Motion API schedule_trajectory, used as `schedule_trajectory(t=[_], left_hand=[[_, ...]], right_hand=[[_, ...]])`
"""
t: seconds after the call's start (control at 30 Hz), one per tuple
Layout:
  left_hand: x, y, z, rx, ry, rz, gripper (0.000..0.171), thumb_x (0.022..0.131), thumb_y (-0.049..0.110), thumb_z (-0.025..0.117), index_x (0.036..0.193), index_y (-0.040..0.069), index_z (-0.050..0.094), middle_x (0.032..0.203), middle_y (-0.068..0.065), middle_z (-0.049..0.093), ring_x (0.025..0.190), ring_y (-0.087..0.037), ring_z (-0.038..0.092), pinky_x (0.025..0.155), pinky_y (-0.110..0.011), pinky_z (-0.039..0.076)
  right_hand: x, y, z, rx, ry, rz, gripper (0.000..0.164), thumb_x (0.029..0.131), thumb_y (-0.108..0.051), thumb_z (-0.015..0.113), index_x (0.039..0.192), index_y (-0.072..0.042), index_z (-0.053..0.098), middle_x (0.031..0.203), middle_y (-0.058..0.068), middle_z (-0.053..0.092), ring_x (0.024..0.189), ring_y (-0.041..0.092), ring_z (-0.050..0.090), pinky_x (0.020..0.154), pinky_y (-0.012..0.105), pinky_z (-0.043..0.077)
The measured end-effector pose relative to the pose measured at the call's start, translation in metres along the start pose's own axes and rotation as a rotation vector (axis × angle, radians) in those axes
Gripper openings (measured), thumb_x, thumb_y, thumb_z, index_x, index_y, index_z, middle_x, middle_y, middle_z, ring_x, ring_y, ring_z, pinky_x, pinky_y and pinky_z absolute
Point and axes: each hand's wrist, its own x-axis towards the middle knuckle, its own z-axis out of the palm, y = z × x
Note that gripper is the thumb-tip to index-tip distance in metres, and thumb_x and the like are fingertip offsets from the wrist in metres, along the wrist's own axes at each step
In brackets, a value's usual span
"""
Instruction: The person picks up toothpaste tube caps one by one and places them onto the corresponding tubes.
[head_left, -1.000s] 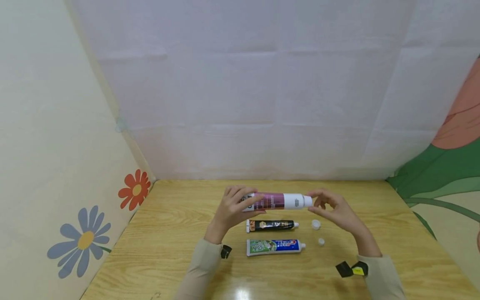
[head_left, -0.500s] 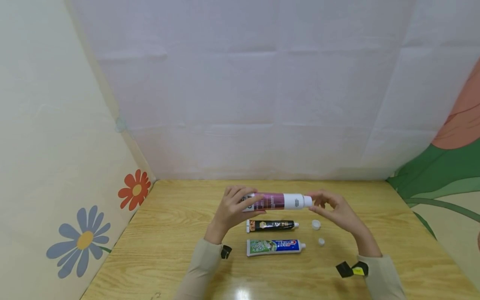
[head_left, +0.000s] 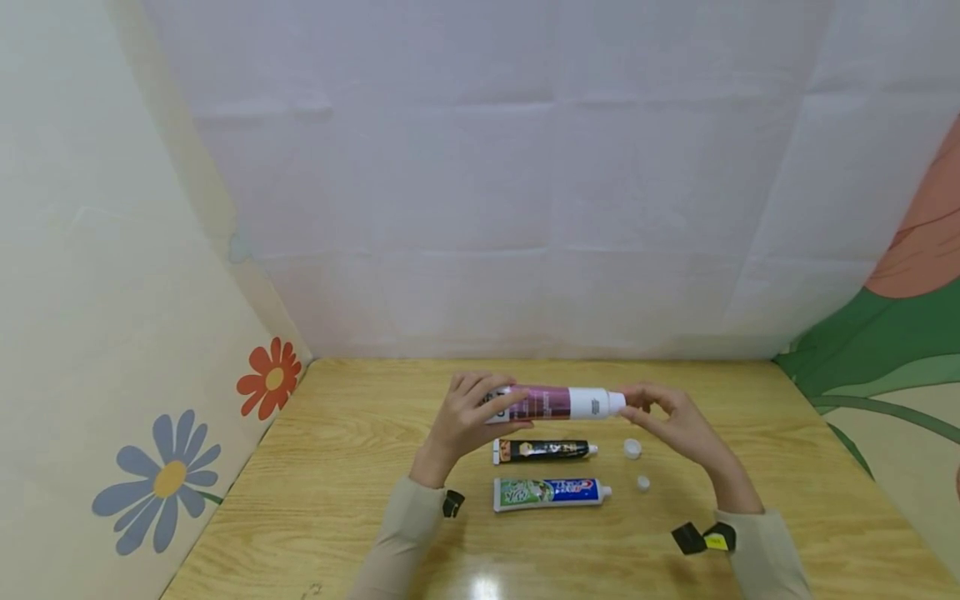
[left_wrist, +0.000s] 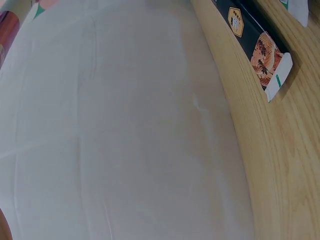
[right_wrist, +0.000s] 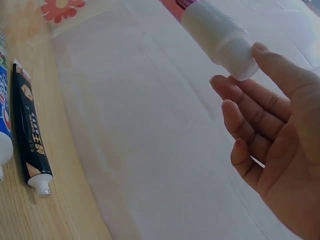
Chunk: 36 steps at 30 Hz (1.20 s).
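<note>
My left hand [head_left: 467,415] holds a purple and white toothpaste tube [head_left: 551,402] level above the table, its capped end facing right. My right hand [head_left: 675,421] pinches the white cap [right_wrist: 239,60] between thumb and index finger; the other fingers are loosely bent and off the tube. Below lie a black toothpaste tube [head_left: 543,451] and a green and blue one [head_left: 551,492], both with bare nozzles pointing right. To the right of these sit a larger white cap [head_left: 632,449] and a smaller one [head_left: 642,483]. The left wrist view catches only a sliver of the tube.
The wood-grain table [head_left: 337,500] meets a pale hanging sheet [head_left: 525,300] at the back. Flower-patterned panels stand on the left and right. Black straps with tags [head_left: 703,539] sit at the sleeve cuffs.
The right thumb and fingers have closed in on the cap. The held tube has shifted very slightly right. The tubes and loose caps on the table have stayed put.
</note>
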Motion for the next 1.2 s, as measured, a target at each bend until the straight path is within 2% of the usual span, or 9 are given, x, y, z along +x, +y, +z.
schedule_trajectory(t=[0.23, 0.37, 0.57, 0.67, 0.9, 1.03, 1.2], left_hand=[[0.0, 0.0, 0.001, 0.0, 0.009, 0.013, 0.055, 0.066, 0.045, 0.08, 0.111, 0.017, 0.067, 0.102, -0.003, 0.064, 0.084, -0.019, 0.053, 0.068, -0.033, 0.034], [0.0, 0.0, 0.001, -0.003, 0.01, 0.016, 0.055, 0.065, 0.045, 0.081, 0.11, 0.017, 0.067, 0.102, -0.003, 0.064, 0.084, -0.019, 0.054, 0.068, -0.032, 0.034], [-0.001, 0.0, 0.002, -0.008, 0.008, 0.017, 0.055, 0.065, 0.045, 0.081, 0.111, 0.017, 0.066, 0.103, -0.003, 0.064, 0.084, -0.019, 0.054, 0.069, -0.032, 0.036], [0.0, 0.0, 0.002, -0.012, 0.008, 0.022, 0.055, 0.065, 0.045, 0.081, 0.111, 0.016, 0.066, 0.103, -0.003, 0.064, 0.084, -0.019, 0.054, 0.07, -0.032, 0.036], [-0.001, 0.0, 0.003, -0.016, 0.011, 0.031, 0.054, 0.067, 0.045, 0.079, 0.11, 0.016, 0.066, 0.102, -0.003, 0.064, 0.084, -0.019, 0.054, 0.07, -0.032, 0.036], [-0.001, 0.0, 0.004, -0.018, 0.013, 0.033, 0.053, 0.067, 0.044, 0.079, 0.111, 0.016, 0.066, 0.102, -0.004, 0.064, 0.083, -0.019, 0.054, 0.07, -0.032, 0.036], [-0.001, 0.0, 0.005, -0.019, 0.012, 0.033, 0.053, 0.068, 0.044, 0.079, 0.11, 0.016, 0.066, 0.102, -0.003, 0.064, 0.084, -0.018, 0.054, 0.07, -0.032, 0.037]], right_hand=[[0.0, 0.006, 0.001, 0.025, -0.033, 0.028, 0.014, 0.089, -0.002, 0.058, 0.101, -0.004, 0.065, 0.084, 0.01, 0.067, 0.073, 0.015, 0.057, 0.066, 0.025, 0.045], [0.0, 0.023, 0.003, 0.035, -0.044, 0.011, 0.014, 0.091, -0.001, 0.054, 0.097, -0.007, 0.066, 0.083, 0.005, 0.067, 0.076, 0.019, 0.059, 0.068, 0.027, 0.048], [0.001, 0.037, 0.005, 0.016, -0.047, -0.007, 0.018, 0.092, -0.001, 0.052, 0.089, -0.011, 0.066, 0.079, -0.001, 0.067, 0.075, 0.013, 0.059, 0.071, 0.029, 0.046], [0.002, 0.034, 0.006, 0.013, -0.046, -0.008, 0.02, 0.093, 0.001, 0.05, 0.084, -0.01, 0.065, 0.076, -0.001, 0.067, 0.073, 0.013, 0.059, 0.073, 0.032, 0.044], [0.003, 0.006, 0.004, 0.031, -0.058, -0.015, 0.025, 0.094, 0.002, 0.047, 0.075, -0.004, 0.062, 0.072, 0.006, 0.065, 0.071, 0.017, 0.059, 0.075, 0.033, 0.042], [0.003, 0.002, 0.004, 0.045, -0.057, -0.009, 0.028, 0.095, 0.002, 0.044, 0.074, -0.002, 0.062, 0.071, 0.01, 0.065, 0.072, 0.022, 0.06, 0.077, 0.033, 0.042], [0.003, 0.005, 0.004, 0.045, -0.058, -0.006, 0.028, 0.095, 0.002, 0.042, 0.078, -0.001, 0.064, 0.069, 0.007, 0.064, 0.071, 0.019, 0.061, 0.074, 0.028, 0.044]])
